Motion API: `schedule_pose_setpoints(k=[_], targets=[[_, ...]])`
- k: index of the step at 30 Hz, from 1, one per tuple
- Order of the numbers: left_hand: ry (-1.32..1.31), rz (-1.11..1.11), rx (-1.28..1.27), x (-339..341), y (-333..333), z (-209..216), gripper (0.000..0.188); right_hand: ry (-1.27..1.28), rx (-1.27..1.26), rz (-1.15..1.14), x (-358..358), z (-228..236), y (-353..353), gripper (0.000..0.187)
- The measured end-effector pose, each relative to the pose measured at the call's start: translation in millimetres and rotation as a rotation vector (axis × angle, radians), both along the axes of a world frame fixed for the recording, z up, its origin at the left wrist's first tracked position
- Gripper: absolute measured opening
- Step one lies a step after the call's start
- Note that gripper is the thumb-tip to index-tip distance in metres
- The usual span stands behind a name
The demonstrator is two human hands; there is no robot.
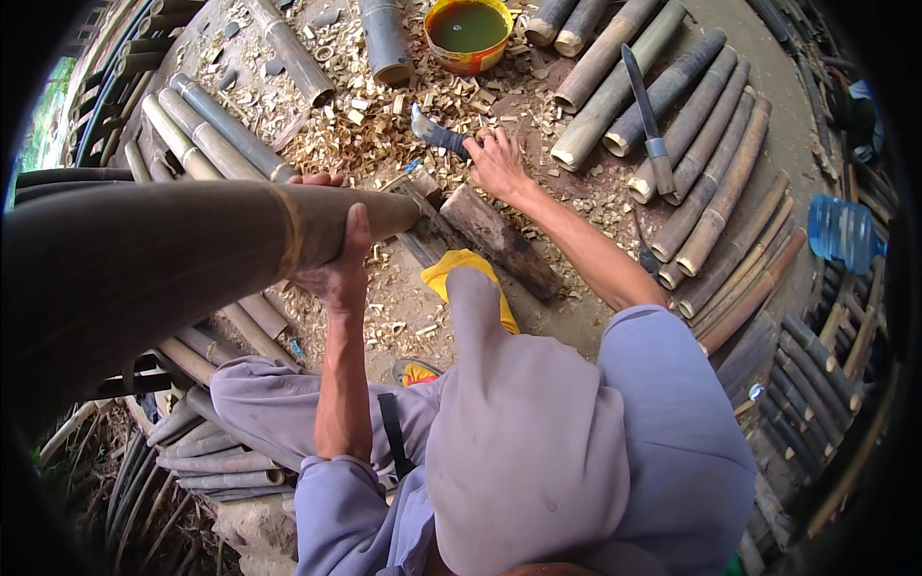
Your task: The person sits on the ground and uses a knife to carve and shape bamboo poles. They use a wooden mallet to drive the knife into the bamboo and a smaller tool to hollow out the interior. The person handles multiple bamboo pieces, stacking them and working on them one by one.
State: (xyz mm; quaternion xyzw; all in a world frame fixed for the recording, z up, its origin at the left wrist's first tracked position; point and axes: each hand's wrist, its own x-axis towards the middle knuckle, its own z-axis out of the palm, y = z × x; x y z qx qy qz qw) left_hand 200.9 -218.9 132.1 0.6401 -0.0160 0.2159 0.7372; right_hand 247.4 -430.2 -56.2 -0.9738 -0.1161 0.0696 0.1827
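A thick bamboo pole (211, 226) slants in from the left edge. My left hand (336, 254) is wrapped round it behind its far end, thumb on the near side and fingertips over the top. That end lies at a dark wooden block (429, 233); whether it touches is unclear. Beyond the block, my right hand (499, 165) closes on one end of a curved tool with a dark grip (442, 137) and a pale grey tip. The tool's exact kind does not show. Beside the first block lies a second wooden block (499, 240).
Wood chips (355, 139) cover the ground ahead. A yellow and red bucket (469, 36) holds greenish liquid. A long knife (645, 110) rests on the cut bamboo poles (711, 163) at the right, near a blue water jug (845, 233). Yellow cloth (466, 269) shows beside my leg.
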Motion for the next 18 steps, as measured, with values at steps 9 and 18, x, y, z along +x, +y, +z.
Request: schedule_pose_setpoints(k=[9,18], targets=[[0.024,-0.019,0.056,-5,7,-12,0.064,0.035,0.211,-0.027,2,-9,-1,0.052],[0.036,-0.076,0.080,-3,7,-9,0.065,0.263,1.131,-0.573,96,108,-30,0.029]])
